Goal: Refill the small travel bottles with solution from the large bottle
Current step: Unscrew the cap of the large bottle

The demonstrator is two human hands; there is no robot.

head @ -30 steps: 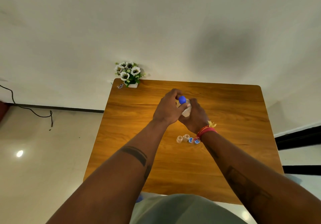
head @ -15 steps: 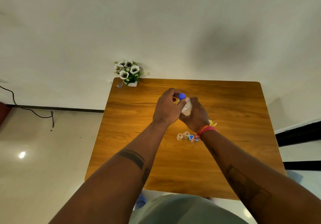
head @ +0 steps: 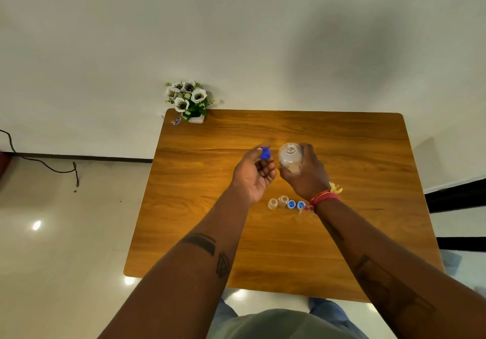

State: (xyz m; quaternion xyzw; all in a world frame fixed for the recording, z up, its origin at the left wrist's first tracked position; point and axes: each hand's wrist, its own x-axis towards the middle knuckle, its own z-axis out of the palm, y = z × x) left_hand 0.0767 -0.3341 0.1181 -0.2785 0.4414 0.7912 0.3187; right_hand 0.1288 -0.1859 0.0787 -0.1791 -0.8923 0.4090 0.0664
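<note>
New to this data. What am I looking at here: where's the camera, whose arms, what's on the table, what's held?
There is no machine: a person works with bare hands, and one wide-angle camera on their head looks forward and down, so both forearms reach in from the bottom.

The left hand pinches a blue cap. The right hand has its grip on the large bottle, whose mouth is open.

On the wooden table, near the right wrist, stand two small travel bottles without caps, and beside them lie two small blue caps. A flower pot sits at the far left corner.
</note>
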